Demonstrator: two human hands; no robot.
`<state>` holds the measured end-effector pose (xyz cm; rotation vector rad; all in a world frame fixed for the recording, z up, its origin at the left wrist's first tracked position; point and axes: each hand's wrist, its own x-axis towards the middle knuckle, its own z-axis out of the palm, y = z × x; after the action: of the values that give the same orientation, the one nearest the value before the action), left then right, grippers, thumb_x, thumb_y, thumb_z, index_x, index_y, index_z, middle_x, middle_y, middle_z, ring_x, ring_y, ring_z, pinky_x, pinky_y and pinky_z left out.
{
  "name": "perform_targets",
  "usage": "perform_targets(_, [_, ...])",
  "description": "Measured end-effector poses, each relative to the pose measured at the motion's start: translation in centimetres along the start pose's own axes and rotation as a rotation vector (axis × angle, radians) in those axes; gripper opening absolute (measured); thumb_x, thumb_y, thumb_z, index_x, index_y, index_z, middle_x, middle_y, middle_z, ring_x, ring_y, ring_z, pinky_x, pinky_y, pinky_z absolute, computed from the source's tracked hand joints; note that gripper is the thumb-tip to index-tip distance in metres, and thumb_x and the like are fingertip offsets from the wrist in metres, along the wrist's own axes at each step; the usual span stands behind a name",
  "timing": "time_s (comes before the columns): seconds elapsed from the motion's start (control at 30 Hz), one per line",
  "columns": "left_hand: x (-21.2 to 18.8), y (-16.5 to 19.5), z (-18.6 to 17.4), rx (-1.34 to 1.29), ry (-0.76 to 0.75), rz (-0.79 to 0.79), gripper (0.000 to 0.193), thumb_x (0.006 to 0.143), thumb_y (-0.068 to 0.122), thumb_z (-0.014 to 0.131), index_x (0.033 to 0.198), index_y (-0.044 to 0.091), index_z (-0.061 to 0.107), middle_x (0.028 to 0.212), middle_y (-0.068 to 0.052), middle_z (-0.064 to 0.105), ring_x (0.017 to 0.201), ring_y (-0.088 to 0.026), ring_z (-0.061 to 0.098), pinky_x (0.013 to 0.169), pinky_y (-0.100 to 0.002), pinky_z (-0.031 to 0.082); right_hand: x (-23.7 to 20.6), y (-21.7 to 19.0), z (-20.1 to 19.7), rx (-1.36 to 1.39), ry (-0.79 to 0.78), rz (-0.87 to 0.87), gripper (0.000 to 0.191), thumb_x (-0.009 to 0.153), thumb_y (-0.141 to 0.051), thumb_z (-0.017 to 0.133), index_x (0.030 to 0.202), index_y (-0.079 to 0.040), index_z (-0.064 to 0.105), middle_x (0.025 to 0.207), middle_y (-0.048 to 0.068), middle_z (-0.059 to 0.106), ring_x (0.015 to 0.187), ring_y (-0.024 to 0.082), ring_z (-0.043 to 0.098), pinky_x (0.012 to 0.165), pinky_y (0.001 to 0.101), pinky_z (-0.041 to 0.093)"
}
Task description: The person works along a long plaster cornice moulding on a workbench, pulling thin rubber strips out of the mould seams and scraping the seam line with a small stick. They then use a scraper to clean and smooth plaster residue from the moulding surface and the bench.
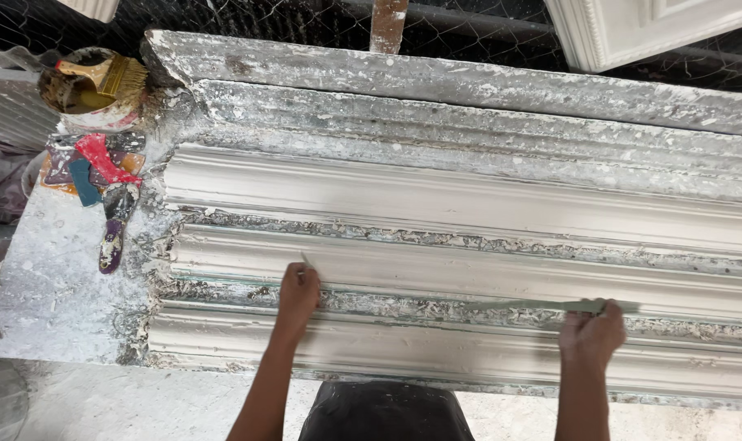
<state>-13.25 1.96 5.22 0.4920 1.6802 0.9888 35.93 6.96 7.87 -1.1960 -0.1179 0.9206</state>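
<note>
A long plaster cornice mould point(469, 204) with several ridges and grooves lies across the bench, crusted with dried plaster. My left hand point(297, 294) rests on a lower ridge, fingers closed around a small thin piece that sticks up between them. My right hand point(591, 333) grips the end of a long flat grey strip point(542, 306) that lies along the groove, pointing left toward my left hand. Both forearms reach up from the bottom edge.
At the far left stands a tin point(85, 90) with a yellow-handled brush point(110, 75). Below it lie a red scraper point(102, 159) and a plaster-caked trowel point(114, 224) on the spattered bench point(53, 286). White moulded pieces point(632, 28) and wire mesh sit behind.
</note>
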Motion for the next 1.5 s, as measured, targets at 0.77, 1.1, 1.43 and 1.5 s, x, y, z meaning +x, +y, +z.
perform_targets(0.77, [-11.9, 5.8, 9.9, 0.067, -0.222, 0.644, 0.018, 0.097, 0.011, 0.067, 0.11, -0.001, 0.067, 0.093, -0.009, 0.072, 0.069, -0.01, 0.068, 0.059, -0.025, 0.056, -17.6, 5.9, 11.3, -0.881, -0.94, 0.189, 0.023, 0.096, -0.016, 0.07, 0.105, 0.005, 0.069, 0.09, 0.01, 0.078, 0.084, 0.012, 0.074, 0.075, 0.0277, 0.063])
perform_targets(1.1, [-12.3, 6.0, 9.4, 0.153, -0.139, 0.692, 0.015, 0.092, 0.008, 0.069, 0.102, -0.003, 0.069, 0.083, -0.012, 0.073, 0.062, -0.016, 0.069, 0.056, -0.029, 0.054, -18.7, 5.2, 12.1, -0.969, -0.964, 0.139, 0.023, 0.094, -0.021, 0.07, 0.105, -0.001, 0.068, 0.078, 0.006, 0.076, 0.07, 0.008, 0.07, 0.064, 0.0254, 0.059])
perform_targets(1.43, [-12.6, 5.8, 9.7, 0.155, -0.076, 0.583, 0.019, 0.087, 0.009, 0.073, 0.101, -0.004, 0.072, 0.079, -0.013, 0.076, 0.065, -0.014, 0.074, 0.06, -0.026, 0.058, -19.1, 6.1, 11.6, -1.098, -1.065, -0.37, 0.016, 0.094, -0.017, 0.07, 0.097, -0.002, 0.066, 0.077, 0.005, 0.065, 0.057, 0.01, 0.05, 0.052, 0.0284, 0.044])
perform_targets(1.5, [-12.3, 5.7, 9.7, 0.124, -0.079, 0.582, 0.018, 0.087, 0.009, 0.073, 0.101, -0.004, 0.073, 0.078, -0.012, 0.076, 0.066, -0.011, 0.074, 0.06, -0.025, 0.058, -19.0, 6.3, 11.6, -1.038, -1.121, -0.442, 0.015, 0.096, -0.017, 0.069, 0.097, -0.002, 0.065, 0.08, 0.004, 0.063, 0.058, 0.009, 0.049, 0.052, 0.028, 0.044])
